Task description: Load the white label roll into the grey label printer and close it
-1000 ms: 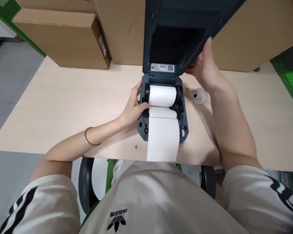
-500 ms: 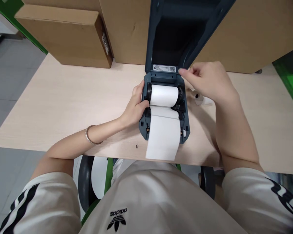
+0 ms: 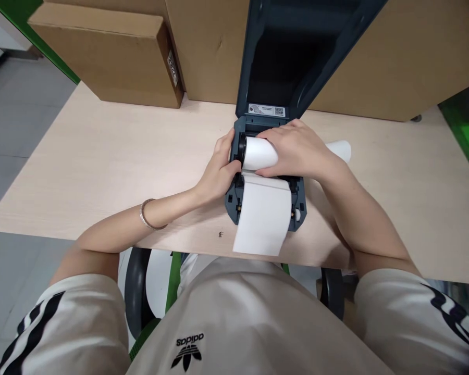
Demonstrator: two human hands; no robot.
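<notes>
A dark blue-grey label printer (image 3: 232, 204) lies on the table with its lid (image 3: 254, 62) raised. A white paper roll (image 3: 258, 153) sits inside, and its loose strip (image 3: 262, 219) hangs forward over the printer's front. My left hand (image 3: 218, 172) grips the printer's left side, thumb on the inner edge beside the roll. My right hand (image 3: 297, 150) is wrapped over the right part of the roll, hiding that end and its holder.
A cardboard box (image 3: 101, 57) stands at the back left of the pale table (image 3: 121, 151). Larger cardboard (image 3: 375, 67) stands behind the printer. Another white paper piece (image 3: 340, 150) lies beyond my right wrist. Chair armrests flank my body.
My right hand has come down and left from beside the lid's hinge onto the roll, and its fingers have closed round it. My left hand stays on the printer.
</notes>
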